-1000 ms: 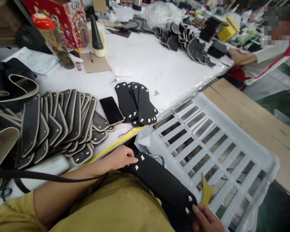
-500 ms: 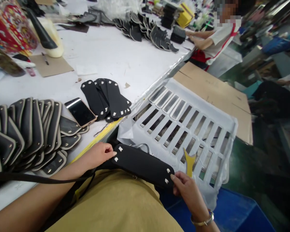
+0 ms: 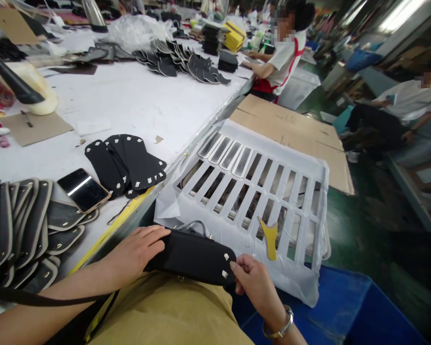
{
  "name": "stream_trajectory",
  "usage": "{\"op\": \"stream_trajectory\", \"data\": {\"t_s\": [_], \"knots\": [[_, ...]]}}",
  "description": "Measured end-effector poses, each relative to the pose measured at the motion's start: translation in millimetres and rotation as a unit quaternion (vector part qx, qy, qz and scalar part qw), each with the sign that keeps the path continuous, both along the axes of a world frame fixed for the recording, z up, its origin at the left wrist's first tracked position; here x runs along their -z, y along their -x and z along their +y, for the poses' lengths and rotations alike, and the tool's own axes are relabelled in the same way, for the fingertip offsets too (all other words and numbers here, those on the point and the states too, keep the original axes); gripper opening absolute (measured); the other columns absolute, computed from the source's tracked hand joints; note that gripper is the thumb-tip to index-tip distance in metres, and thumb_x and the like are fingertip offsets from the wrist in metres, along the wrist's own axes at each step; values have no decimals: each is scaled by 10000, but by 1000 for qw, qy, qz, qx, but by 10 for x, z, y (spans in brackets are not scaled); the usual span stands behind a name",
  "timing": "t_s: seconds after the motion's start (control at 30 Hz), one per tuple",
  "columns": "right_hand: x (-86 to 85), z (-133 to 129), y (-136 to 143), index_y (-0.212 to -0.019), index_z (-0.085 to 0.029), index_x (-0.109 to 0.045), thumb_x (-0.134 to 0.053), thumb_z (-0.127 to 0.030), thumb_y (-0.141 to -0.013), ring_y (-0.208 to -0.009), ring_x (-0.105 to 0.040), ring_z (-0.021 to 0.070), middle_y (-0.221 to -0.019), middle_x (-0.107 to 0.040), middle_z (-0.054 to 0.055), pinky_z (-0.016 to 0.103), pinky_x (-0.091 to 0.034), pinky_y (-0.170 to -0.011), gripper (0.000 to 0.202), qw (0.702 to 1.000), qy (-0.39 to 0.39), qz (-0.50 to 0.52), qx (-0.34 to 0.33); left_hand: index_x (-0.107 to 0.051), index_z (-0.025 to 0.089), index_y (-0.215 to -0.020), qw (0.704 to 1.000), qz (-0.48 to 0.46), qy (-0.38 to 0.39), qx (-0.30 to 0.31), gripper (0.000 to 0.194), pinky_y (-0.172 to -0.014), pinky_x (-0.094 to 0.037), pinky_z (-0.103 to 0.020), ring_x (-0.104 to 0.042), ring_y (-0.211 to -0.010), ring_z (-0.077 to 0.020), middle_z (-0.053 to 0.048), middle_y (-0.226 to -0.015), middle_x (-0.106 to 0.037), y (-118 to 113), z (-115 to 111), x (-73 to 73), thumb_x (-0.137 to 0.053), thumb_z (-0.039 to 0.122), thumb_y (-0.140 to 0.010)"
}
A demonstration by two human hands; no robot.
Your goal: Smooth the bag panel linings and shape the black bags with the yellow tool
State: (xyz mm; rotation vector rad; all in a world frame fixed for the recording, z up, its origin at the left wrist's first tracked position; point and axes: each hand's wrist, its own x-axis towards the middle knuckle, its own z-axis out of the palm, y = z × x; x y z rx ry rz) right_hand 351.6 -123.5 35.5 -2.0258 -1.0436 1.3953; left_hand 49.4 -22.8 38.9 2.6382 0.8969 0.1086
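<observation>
A long black panel [image 3: 197,256] with rounded ends lies across my lap, two white patches showing at its right end. My left hand [image 3: 143,249] rests over the panel's left end, fingers close together and covering that end. At the right end, my right hand [image 3: 247,273] pinches the edge between thumb and fingers. Similar black panels with white patches [image 3: 134,160] are piled on the white table [image 3: 122,105]. Beside them is a phone [image 3: 83,189]. Farther left lie many grey-edged dark pieces [image 3: 25,220].
A slotted white tray [image 3: 215,201] holds several silver-framed strips [image 3: 232,155] and a yellow piece [image 3: 270,237]. Cardboard [image 3: 290,129] lies behind it, a blue container [image 3: 341,306] below. One person [image 3: 282,60] works at the table's far edge; another [image 3: 405,103] sits at right.
My left hand has moved from pinching the panel's left corner to lying over that end, hiding its patches. The view has turned right, so the table items appear farther left.
</observation>
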Motion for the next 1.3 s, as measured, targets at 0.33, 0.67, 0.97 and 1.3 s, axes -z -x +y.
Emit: {"op": "stream_trajectory", "data": {"t_s": [0.33, 0.67, 0.97, 1.3], "knots": [[26, -35, -34, -668, -187, -468, -508, -322, -791, -373, -533, 98, -462, -496, -61, 161, -375, -365, 187, 1000, -15, -1, 0, -545, 163, -855, 985, -92, 50, 135, 334, -1080, -262, -503, -354, -1277, -303, -158, -1395, -401, -977, -194, 199, -719, 381, -672], [146, -185, -120, -653, -181, -516, -471, -357, -826, -356, -526, 84, -514, -575, -28, 147, -367, -333, 251, 999, -1, 43, 7, -502, 174, -768, 987, -103, 41, 115, 235, -1041, -331, -480, -401, -1235, -289, -126, -1343, -464, -1180, -261, 245, -712, 219, -674], [159, -166, -138, -629, -181, -496, -475, -326, -808, -341, -509, 77, -497, -562, -34, 137, -334, -311, 231, 998, -6, 66, 6, -520, 180, -793, 988, -96, 37, 115, 198, -1034, -341, -483, -424, -1221, -279, -113, -1315, -493, -1246, -278, 191, -687, 195, -688], [150, -129, -179, -614, -180, -492, -522, -327, -780, -342, -510, 76, -463, -530, -41, 132, -325, -313, 224, 999, -3, 27, -25, -524, 248, -1237, 984, -67, -7, 164, 537, -1020, -331, -525, -402, -1243, -301, -132, -1352, -447, -1233, -256, 199, -687, 219, -726]]}}
